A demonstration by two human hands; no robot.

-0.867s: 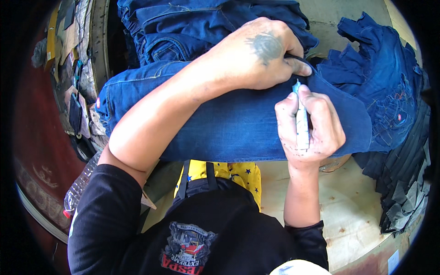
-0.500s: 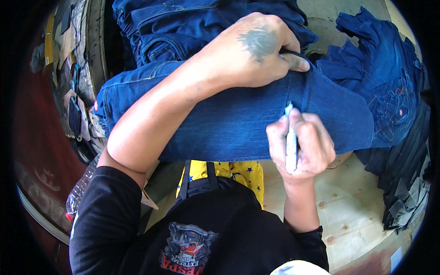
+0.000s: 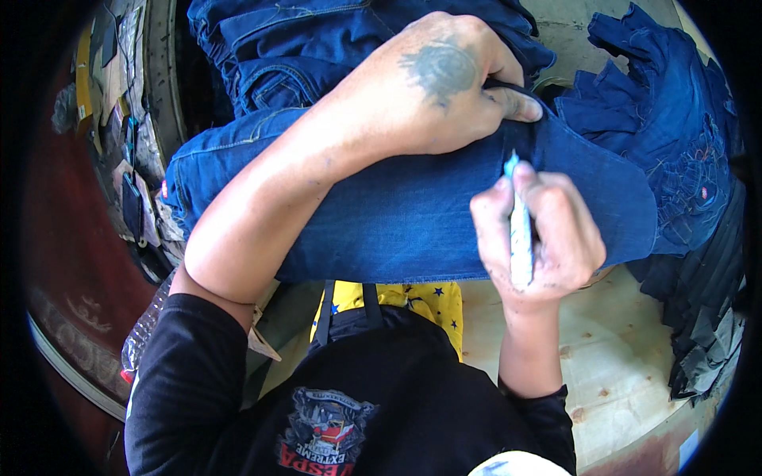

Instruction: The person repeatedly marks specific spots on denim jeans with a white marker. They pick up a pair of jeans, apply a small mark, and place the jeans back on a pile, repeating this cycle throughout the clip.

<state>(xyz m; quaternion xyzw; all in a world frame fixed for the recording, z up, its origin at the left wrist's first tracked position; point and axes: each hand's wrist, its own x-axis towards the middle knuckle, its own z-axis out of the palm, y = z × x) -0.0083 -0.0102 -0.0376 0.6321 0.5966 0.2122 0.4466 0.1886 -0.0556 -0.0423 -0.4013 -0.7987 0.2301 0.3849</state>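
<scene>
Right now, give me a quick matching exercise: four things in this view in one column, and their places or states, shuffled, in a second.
Things:
1. left hand
2. slim white marker pen
3. folded dark blue denim panel
4. heap of dark blue denim garments

Places or states:
A. piled at the right side of the pale wooden table
B. pressed flat on the denim, thumb stretched out
C. gripped in the right hand, tip on the cloth
D. spread across the middle under both hands

Pairs: 1-B, 2-C, 3-D, 4-A
</scene>
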